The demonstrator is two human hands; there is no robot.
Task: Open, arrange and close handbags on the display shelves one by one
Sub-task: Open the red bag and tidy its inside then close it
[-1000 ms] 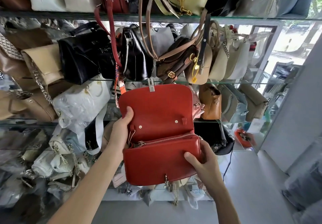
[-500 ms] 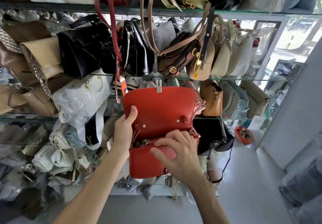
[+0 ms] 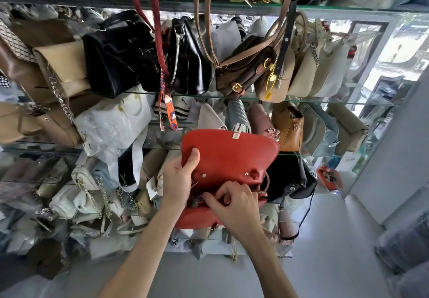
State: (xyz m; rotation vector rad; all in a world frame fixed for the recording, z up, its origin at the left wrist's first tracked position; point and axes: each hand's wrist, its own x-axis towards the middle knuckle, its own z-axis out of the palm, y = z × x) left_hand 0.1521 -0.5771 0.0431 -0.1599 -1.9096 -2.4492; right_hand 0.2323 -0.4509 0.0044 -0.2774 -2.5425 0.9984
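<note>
I hold a red handbag [image 3: 228,156] in front of the glass shelves, its flap lifted up with a silver clasp at the top edge. My left hand [image 3: 178,179] grips the bag's left side, thumb lying on the inside of the flap. My right hand [image 3: 234,205] is over the bag's zipped opening, fingers curled and pinching at the zip line near its left end. The zip pull itself is hidden under my fingers. Only the bag's lower front shows below my right hand.
Glass shelves [image 3: 325,103] are packed with bags: black ones [image 3: 120,54], a brown monogram bag [image 3: 243,70], beige ones [image 3: 301,70], a tan bag [image 3: 287,126], a white wrapped bag [image 3: 116,121]. Straps hang from the top shelf. Grey floor [image 3: 325,263] lies below right.
My right hand moved from the bag's lower right corner up onto the zip and slid left along it. The bag sank lower and the flap now stands wider.
</note>
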